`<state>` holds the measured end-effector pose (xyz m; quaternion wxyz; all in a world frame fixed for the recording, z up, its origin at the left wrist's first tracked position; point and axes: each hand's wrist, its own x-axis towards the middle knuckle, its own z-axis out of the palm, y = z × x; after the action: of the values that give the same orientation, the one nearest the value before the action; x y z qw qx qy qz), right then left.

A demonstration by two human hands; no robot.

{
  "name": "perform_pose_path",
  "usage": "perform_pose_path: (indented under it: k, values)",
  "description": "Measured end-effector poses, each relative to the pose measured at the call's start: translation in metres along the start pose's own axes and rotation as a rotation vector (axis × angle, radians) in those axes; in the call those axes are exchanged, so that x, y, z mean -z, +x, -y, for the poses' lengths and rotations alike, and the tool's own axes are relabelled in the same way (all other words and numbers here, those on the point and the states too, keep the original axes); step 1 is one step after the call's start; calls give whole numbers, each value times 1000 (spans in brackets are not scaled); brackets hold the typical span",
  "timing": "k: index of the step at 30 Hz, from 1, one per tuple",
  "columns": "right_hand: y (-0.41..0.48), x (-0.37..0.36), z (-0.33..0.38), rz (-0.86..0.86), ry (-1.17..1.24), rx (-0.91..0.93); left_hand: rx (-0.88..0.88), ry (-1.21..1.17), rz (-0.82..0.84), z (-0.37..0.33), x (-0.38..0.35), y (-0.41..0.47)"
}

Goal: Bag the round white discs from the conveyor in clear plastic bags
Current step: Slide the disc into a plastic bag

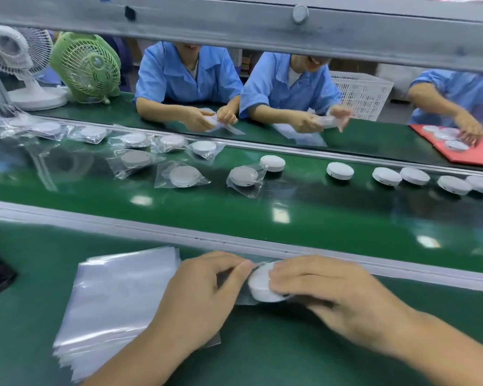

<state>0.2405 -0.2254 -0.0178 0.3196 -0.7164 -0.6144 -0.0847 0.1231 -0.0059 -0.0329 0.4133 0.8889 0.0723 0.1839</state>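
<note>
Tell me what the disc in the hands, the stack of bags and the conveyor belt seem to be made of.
Disc: likely hard plastic, matte white; smooth moulded rim, no shine.
Stack of bags: thin clear plastic film; glossy, see-through, with soft glare.
Conveyor belt: probably rubber or PVC, glossy green; bright light patches reflect on it.

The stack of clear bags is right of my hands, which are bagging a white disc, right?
No. The head view shows the stack of clear bags left of them; the left hand pinches a clear bag, the right hand holds the white disc.
</note>
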Motion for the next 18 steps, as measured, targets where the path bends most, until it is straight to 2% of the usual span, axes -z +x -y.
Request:
perform_pose_path:
  k: [2,4,6,9,11,12,13,15,16,18]
  values:
    - [5,-11,11,-134,127,-74,-35,-220,164,-6,1,-2]
    - [9,-17,18,-260,142,-174,-21,-385,290,-10,1,-6]
    - [12,-19,22,-225,209,-360,-43,-427,164,-8,-5,-8]
    - [17,-27,27,-9,535,-539,-98,-421,-142,-12,-14,-11]
    - [25,-31,24,-33,473,-577,-85,-399,-195,-20,-11,-10]
    - [31,-29,17,-82,431,-577,-123,-282,-204,-22,-3,-8]
    - [38,-25,8,-142,387,-586,-171,-52,-182,-22,8,-5]
    - [50,-14,-26,-280,242,-642,-199,494,-9,-14,39,2]
    - [57,-7,-46,-351,163,-682,-107,712,143,-9,56,4]
    - [67,6,-89,-436,-12,-791,94,899,390,-3,81,2]
